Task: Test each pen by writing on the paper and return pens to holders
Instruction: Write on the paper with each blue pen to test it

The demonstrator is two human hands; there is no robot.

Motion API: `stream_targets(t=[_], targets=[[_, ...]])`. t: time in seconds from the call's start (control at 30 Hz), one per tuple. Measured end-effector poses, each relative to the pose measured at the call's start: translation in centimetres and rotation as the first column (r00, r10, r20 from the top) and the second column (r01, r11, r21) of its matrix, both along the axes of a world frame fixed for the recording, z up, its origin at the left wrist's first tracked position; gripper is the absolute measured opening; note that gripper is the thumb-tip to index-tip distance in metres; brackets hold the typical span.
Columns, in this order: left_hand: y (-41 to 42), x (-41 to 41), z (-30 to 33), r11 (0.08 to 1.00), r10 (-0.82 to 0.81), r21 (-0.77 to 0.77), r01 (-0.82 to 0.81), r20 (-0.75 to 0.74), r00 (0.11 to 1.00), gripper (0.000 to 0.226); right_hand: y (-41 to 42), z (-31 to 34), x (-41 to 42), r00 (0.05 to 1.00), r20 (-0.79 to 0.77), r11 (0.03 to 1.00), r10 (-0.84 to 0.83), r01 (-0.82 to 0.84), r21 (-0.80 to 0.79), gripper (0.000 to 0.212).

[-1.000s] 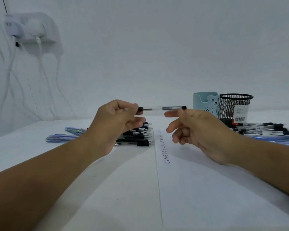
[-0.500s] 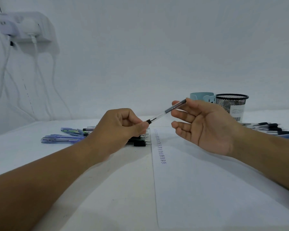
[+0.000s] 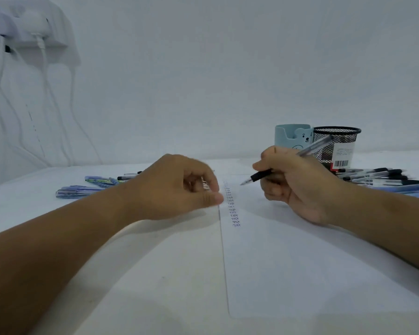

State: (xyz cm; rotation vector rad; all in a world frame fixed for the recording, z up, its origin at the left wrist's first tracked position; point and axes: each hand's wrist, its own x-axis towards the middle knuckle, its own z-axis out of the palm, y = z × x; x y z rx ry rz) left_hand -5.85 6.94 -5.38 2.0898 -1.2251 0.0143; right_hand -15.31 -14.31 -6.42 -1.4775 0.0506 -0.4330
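Head camera, looking forward and down over a white worktop [image 3: 155, 274]: the right hand [image 3: 298, 184], right of centre in the frame, has its grip pinching a clear pen [image 3: 288, 162] by the black rubber section. The pen slants with its tip down-left, above the upper part of the sheet of paper [image 3: 300, 262], and its back end points up-right across the front of the black mesh holder [image 3: 336, 143]. Whether the tip touches the sheet cannot be told.

The left hand [image 3: 177, 187], at centre frame, is blurred, its fingers curled at the paper's left edge; whether that grip is pinching anything cannot be told. A column of small handwritten words [image 3: 232, 209] runs down the paper just beside this hand.

Just left of the mesh holder, touching or nearly so, stands a pale blue holder [image 3: 290, 137] with a bear face. To the right of the holders lie black-capped pens [image 3: 377, 176] on the worktop. Behind the left hand, at left of centre, lie purple pens [image 3: 82, 191] and more black-capped ones. At the upper left of the frame a wall socket [image 3: 27, 22] carries chargers with white cables hanging down.
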Motion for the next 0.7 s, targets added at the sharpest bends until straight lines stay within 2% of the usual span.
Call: stream_targets(t=[0.07,0.17,0.3,0.43,0.7], targets=[[0.2,0.1,-0.1,0.989,-0.05,0.143,0.045,0.034,0.998,0.011,0.1,0.2,-0.6,0.992,-0.077,0.993,0.1,-0.104,-0.056,0.014],[0.0,-0.1,-0.2,0.967,-0.083,0.247,0.069,0.048,0.995,0.011,0.9,-0.1,-0.8,0.969,-0.161,0.949,0.189,-0.222,-0.223,0.026],[-0.1,0.0,-0.3,0.965,-0.089,0.253,0.07,0.067,0.994,0.009,2.1,-0.4,-0.5,0.981,-0.146,0.886,0.13,-0.181,-0.427,0.04],[-0.2,-0.1,-0.5,0.965,-0.098,0.25,0.078,0.07,0.993,0.01,2.7,-0.5,-0.6,0.979,-0.108,0.845,0.175,-0.205,-0.494,0.042],[-0.4,0.2,-0.6,0.964,-0.103,0.248,0.091,0.036,0.994,0.009,2.3,-0.9,-0.5,0.992,-0.088,0.765,0.091,-0.126,-0.632,0.044]])
